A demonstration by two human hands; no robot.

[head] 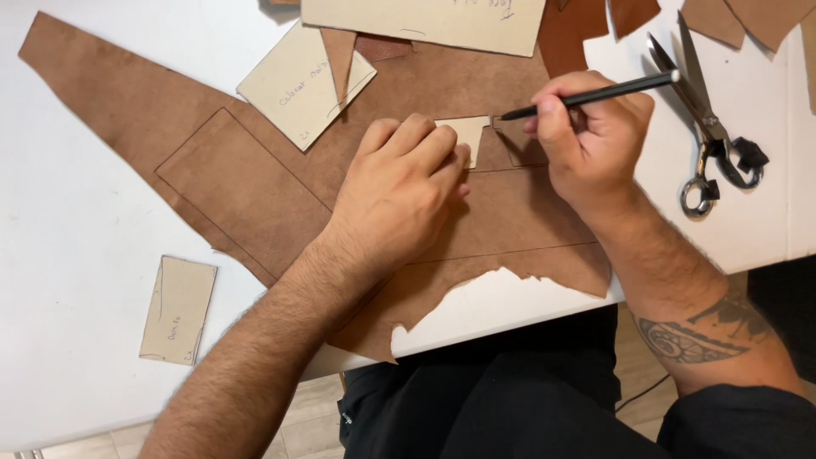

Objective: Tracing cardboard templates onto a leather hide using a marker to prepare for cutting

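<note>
— Cardboard template (468, 134): where is it kept?
— It is pressed flat on the brown leather (255, 183) under the left hand (399, 191).
— And the right hand (586, 140)?
— It is closed around a black pencil (595, 92), tip beside the template; scissors (710, 127) are left just beyond it.

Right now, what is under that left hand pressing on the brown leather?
The left hand presses a small tan card template flat on the brown leather sheet. Only the card's right part shows past the fingertips; the hand covers the rest.
</note>
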